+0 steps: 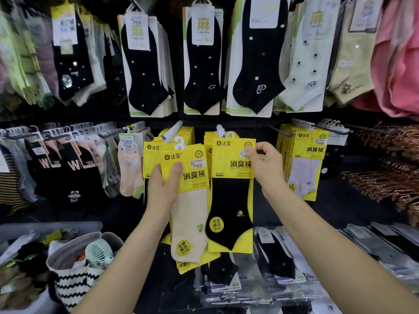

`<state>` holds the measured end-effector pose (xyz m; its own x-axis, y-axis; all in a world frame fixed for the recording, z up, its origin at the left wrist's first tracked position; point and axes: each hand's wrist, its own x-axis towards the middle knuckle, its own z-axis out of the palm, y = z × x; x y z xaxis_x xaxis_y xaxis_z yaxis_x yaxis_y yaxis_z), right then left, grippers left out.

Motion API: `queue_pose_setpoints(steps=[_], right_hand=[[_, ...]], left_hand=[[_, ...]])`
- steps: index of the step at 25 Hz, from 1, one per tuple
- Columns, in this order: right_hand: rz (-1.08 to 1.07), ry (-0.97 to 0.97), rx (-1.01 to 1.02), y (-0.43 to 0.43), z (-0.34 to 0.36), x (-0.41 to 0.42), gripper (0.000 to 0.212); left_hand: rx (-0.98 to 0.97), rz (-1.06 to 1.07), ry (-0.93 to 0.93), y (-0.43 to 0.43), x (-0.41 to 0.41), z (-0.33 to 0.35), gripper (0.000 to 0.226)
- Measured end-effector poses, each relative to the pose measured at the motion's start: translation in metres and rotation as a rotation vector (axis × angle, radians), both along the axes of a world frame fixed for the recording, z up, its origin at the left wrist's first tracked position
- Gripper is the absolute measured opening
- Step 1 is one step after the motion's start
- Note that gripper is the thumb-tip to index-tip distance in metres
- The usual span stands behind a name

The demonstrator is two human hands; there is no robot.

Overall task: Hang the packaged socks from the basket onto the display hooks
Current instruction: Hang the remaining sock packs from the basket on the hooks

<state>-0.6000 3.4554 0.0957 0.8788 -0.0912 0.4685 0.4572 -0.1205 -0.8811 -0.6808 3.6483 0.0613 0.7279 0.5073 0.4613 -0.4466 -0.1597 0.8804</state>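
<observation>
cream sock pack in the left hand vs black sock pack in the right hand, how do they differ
Colour: the cream sock pack holds a pale sock, the black sock pack a black one. Pose: the cream pack tilts; the black pack hangs nearly straight. Grip: the left hand wraps the cream pack's card edge; the right hand pinches the black pack's top right corner. Both have yellow cards with matching print.

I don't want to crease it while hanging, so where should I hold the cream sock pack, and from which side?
Hold the cream sock pack by its flat yellow header card, from the left edge, thumb across the front, as the left hand does. The sock below is soft, and the white plastic hook on top must stay free for the peg.
</observation>
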Motion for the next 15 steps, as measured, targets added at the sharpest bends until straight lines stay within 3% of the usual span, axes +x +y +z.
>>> queue_pose_setpoints(steps=[6, 12, 15], right_hand=[[-0.063, -0.02, -0.195, 0.02, -0.007, 0.015, 0.023], [-0.137, 0.008, -0.15, 0.022, -0.013, 0.014, 0.016], [-0.078, -0.083, -0.072, 0.019, -0.019, 0.001, 0.023]], left_hand=[[0.016, -0.034, 0.023, 0.013, -0.01, -0.003, 0.029], [0.027, -0.066, 0.031, 0.006, -0.011, -0.002, 0.015], [0.01, -0.103, 0.014, -0.001, -0.01, -0.002, 0.01]])
